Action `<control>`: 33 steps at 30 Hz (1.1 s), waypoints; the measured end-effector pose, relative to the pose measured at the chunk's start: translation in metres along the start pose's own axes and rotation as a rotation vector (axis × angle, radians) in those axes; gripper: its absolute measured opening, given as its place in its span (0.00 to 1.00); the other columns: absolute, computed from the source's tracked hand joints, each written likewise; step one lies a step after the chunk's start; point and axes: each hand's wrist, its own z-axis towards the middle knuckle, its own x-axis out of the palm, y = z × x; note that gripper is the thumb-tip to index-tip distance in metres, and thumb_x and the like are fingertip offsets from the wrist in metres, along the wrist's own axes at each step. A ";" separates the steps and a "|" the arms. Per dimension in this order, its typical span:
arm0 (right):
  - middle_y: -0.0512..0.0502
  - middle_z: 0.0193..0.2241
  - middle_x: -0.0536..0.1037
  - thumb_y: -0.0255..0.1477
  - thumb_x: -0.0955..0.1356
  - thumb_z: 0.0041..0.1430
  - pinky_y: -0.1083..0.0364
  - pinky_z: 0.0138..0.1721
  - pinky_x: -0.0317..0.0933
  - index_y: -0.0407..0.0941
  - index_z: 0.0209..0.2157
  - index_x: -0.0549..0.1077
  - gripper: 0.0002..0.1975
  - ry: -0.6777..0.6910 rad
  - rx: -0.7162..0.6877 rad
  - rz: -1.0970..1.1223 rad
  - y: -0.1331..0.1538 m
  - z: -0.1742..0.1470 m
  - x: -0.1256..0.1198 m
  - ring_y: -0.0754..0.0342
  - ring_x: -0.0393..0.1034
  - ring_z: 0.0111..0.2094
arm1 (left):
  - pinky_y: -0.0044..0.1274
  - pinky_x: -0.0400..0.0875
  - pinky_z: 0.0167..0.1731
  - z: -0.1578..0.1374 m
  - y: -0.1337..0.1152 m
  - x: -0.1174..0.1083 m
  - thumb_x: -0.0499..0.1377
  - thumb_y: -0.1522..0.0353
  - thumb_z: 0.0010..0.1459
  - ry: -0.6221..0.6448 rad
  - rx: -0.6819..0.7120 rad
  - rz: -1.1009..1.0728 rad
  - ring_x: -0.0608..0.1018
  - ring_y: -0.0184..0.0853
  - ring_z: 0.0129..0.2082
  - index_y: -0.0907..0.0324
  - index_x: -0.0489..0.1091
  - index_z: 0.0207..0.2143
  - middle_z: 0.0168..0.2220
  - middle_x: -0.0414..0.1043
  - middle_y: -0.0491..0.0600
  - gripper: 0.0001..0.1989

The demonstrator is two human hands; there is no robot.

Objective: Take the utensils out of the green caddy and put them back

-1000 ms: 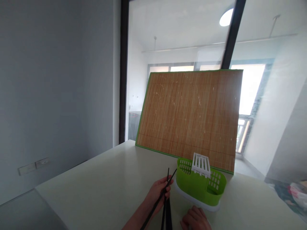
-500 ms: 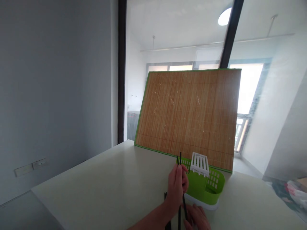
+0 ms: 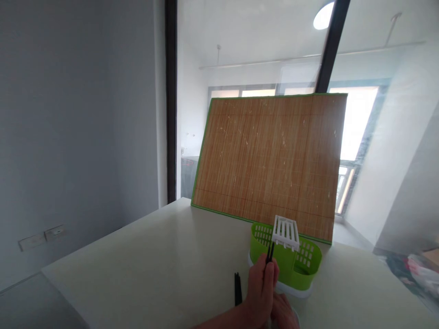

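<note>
My left hand (image 3: 259,284) is closed around a pair of black chopsticks (image 3: 270,251). Their tips point up, close together, in front of the green cutlery holder (image 3: 286,262). Just below and to the right, my right hand (image 3: 283,311) is curled at the chopsticks' lower part; the left hand partly hides its fingers. More black chopsticks (image 3: 238,289) lie bundled on the table, left of my left wrist. The holder has pierced walls and a white base tray (image 3: 293,291). A white slotted rack (image 3: 286,232) sits tilted on its top middle.
The white table (image 3: 154,274) extends far to the left. Behind the holder, a bamboo mat (image 3: 270,155) with green edging leans upright against a dark-framed glass partition (image 3: 171,105). Bags and a box (image 3: 425,269) lie at the far right, beyond the table.
My left hand has moved right and down, nearer the holder's front and my right hand. The two chopsticks, spread apart before, now stand close together. The view has shifted slightly.
</note>
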 end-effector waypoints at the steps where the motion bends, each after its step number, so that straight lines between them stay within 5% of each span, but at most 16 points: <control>1: 0.51 0.22 0.72 0.29 0.62 0.50 0.57 0.27 0.58 0.48 0.27 0.65 0.02 -0.005 0.006 -0.018 0.000 -0.001 0.002 0.53 0.67 0.25 | 0.20 0.60 0.24 -0.003 0.000 -0.002 0.42 0.54 0.63 0.016 0.006 0.021 0.60 0.27 0.21 0.60 0.61 0.28 0.23 0.58 0.45 0.22; 9: 0.51 0.22 0.72 0.30 0.61 0.56 0.56 0.28 0.56 0.48 0.26 0.65 0.06 0.019 -0.007 -0.139 0.001 -0.001 0.003 0.53 0.67 0.26 | 0.24 0.62 0.38 0.000 -0.024 -0.036 0.46 0.65 0.63 0.326 0.206 0.367 0.68 0.33 0.34 0.60 0.67 0.31 0.32 0.66 0.50 0.14; 17: 0.54 0.21 0.70 0.32 0.62 0.59 0.57 0.28 0.53 0.47 0.26 0.64 0.09 0.043 -0.064 -0.133 0.002 0.004 -0.005 0.56 0.65 0.25 | 0.18 0.62 0.16 0.018 -0.019 -0.050 0.57 0.61 0.54 0.390 -0.209 0.088 0.66 0.24 0.17 0.63 0.70 0.32 0.26 0.63 0.44 0.12; 24: 0.55 0.22 0.71 0.31 0.67 0.54 0.57 0.30 0.51 0.47 0.26 0.64 0.07 0.100 -0.027 -0.087 -0.005 -0.004 0.003 0.56 0.64 0.27 | 0.18 0.67 0.23 0.026 -0.031 -0.063 0.60 0.63 0.52 0.524 -0.181 0.175 0.72 0.27 0.21 0.63 0.73 0.33 0.25 0.69 0.46 0.12; 27: 0.56 0.22 0.71 0.32 0.69 0.52 0.57 0.30 0.51 0.47 0.26 0.64 0.08 0.122 0.009 -0.067 -0.005 -0.006 0.005 0.56 0.64 0.28 | 0.17 0.67 0.23 0.034 -0.042 -0.067 0.60 0.63 0.52 0.453 -0.094 0.211 0.73 0.27 0.22 0.63 0.73 0.30 0.25 0.69 0.46 0.10; 33: 0.59 0.27 0.74 0.28 0.71 0.47 0.56 0.34 0.51 0.54 0.39 0.68 0.16 0.091 0.102 0.045 -0.001 -0.004 0.002 0.55 0.65 0.31 | 0.19 0.72 0.26 0.071 -0.079 -0.079 0.59 0.65 0.54 0.070 0.138 0.120 0.74 0.28 0.24 0.62 0.72 0.34 0.28 0.72 0.47 0.09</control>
